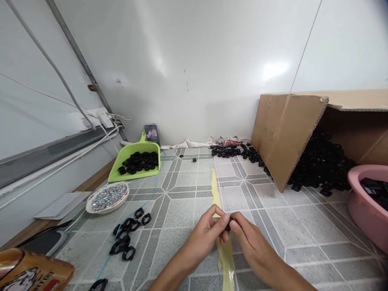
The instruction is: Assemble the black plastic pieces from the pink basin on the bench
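My left hand [212, 227] and my right hand [247, 236] meet above the yellow tape strip on the patterned surface. Between their thumbs and fingers they pinch a small black plastic part [229, 223]; most of it is covered, so its full shape is hidden. To the left lie several loose black plastic rings [129, 253], close to a thin blue-green cord. Beyond them a white dish [91, 208] holds many small shiny metal pieces [109, 197].
A green dustpan [113, 176] full of black rings stands at the back left. On the right, a tipped cardboard box [285, 133] spills black parts beside a pink basin [360, 210]. Yellow tape [226, 266] runs down the middle. A golden can [36, 270] occupies the near left corner.
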Available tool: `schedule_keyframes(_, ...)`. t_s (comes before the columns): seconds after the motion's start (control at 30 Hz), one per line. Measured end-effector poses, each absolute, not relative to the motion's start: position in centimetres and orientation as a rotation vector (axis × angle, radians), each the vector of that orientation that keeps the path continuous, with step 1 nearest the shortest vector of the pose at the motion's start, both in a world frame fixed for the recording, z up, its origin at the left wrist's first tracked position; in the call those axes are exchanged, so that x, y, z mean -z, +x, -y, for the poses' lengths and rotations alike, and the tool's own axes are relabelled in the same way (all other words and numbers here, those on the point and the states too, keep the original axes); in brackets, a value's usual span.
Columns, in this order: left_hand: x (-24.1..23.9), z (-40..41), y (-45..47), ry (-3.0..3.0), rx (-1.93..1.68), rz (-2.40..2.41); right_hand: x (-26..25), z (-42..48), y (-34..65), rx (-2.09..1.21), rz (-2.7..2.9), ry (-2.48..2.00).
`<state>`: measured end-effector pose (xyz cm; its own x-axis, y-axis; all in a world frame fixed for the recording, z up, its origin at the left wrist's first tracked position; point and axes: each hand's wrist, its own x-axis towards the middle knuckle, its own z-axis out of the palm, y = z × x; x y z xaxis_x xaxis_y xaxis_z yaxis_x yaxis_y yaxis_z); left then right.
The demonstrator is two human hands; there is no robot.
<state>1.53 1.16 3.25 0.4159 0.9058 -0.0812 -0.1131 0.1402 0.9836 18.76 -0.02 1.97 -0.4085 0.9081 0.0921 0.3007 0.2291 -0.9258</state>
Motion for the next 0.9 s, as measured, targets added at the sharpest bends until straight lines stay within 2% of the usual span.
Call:
schedule_keyframes(0.3, -2.5, -1.4, 1.3, 1.340, -0.928, -0.859, -0.6, -0.3, 18.0, -1.397, 1.562, -1.144)
schedule_keyframes(0.57, -3.5, -2.0, 0.8, 1.395, -0.947, -0.795, -1.0, -0.3, 18.2, -1.330, 1.584, -1.046)
schedule_keyframes(0.77, -4.7, -5.4, 1.3, 1.510, -0.991, -0.926, -1.6, -1.4, 18.5, -1.453, 1.332, -0.930)
schedule_keyframes(0.9, -6.3, -9.0, 1.5, 1.449, -1.041, -1.019, -3.2, -2.4, 19.4, -1.367, 1.061, -0.929)
